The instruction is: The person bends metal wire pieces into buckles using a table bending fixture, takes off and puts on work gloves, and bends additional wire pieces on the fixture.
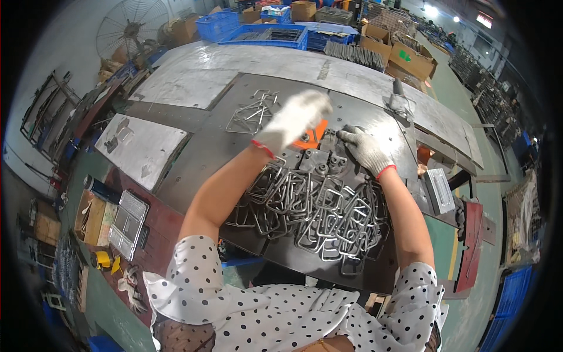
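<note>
Gloved hands at a metal jig, centre of frame.

Right hand [365,148] fingers rest loosely curled on the jig blocks [321,159]; left hand [291,120] is motion-blurred, finger state cannot be told. Seat each bent wire frame [314,214] squarely, drawing from the pile at lower centre. Cardboard boxes [410,58] upper right; blue crates [270,36] at top.

Pile of bent steel-wire loops [314,214], silvery, rectangular w/ rounded corners, tangled and overlapping, lying flat-ish on dark plate near its front edge. Small metal jig block [321,159] w/ round pins, grey, bolted upright just behind pile. Orange piece [315,136] behind jig, partly hidden. Few finished wire frames [253,112] lie further back-left, well apart from pile
</note>
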The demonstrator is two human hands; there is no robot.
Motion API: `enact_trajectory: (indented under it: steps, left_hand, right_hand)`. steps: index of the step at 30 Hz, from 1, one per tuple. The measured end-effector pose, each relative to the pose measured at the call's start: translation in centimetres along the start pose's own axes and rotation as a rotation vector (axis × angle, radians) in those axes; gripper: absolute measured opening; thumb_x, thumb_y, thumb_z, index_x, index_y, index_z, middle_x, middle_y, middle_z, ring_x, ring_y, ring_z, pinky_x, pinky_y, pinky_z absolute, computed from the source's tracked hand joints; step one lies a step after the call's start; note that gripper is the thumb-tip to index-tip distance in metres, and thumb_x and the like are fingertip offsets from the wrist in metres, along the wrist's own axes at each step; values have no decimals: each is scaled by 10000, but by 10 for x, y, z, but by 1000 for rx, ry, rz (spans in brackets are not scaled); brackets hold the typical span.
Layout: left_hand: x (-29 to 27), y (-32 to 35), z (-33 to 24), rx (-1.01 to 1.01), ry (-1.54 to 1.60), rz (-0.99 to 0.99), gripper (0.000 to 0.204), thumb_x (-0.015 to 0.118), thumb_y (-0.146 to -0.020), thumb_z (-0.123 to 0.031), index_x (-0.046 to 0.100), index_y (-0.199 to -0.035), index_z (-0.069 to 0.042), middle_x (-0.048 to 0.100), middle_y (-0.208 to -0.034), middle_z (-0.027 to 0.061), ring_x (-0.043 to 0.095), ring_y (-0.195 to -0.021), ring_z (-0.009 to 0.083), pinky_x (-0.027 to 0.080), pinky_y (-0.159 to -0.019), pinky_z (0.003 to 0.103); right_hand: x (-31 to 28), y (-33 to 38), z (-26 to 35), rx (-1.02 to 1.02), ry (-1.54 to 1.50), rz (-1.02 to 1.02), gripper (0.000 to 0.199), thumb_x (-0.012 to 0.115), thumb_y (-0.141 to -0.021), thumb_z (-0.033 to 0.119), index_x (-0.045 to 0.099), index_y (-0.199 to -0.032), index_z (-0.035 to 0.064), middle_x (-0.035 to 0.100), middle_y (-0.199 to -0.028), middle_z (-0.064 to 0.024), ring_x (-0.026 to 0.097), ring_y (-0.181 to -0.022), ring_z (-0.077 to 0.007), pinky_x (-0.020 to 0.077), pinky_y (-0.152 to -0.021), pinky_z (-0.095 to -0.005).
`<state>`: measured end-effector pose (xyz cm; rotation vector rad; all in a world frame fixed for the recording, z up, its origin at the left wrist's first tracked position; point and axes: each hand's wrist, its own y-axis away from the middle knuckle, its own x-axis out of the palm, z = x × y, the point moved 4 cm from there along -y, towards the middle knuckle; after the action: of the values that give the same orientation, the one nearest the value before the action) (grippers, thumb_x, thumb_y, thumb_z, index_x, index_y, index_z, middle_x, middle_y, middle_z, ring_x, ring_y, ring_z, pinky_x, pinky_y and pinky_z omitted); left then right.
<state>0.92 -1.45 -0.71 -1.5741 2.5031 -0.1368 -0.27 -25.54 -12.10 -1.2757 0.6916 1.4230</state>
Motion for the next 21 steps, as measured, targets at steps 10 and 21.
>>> enact_trajectory:
  steps: [10,21]
  left_hand:
    - [-200,52,80,187,-1274,-216,374,529,-1035,-291,686,-1346,-156,724,-1236,170,690,-1118,371,542,-983,471]
    - [-150,48,105,152,-1485,-145,271,667,-965,-369,668,-995,-99,669,-988,215,712,-810,439,581,-704,550]
  right_hand:
    - [-8,-4,20,42,-38,35,453,605,-992,99,640,-1439,167,558,-1529,-162,549,-1388,-372,457,-1159,-423]
    - [-12,-1,15,64,-24,35,516,561,-952,41,642,-1440,188,563,-1523,-135,555,-1363,-370,461,-1147,-439]
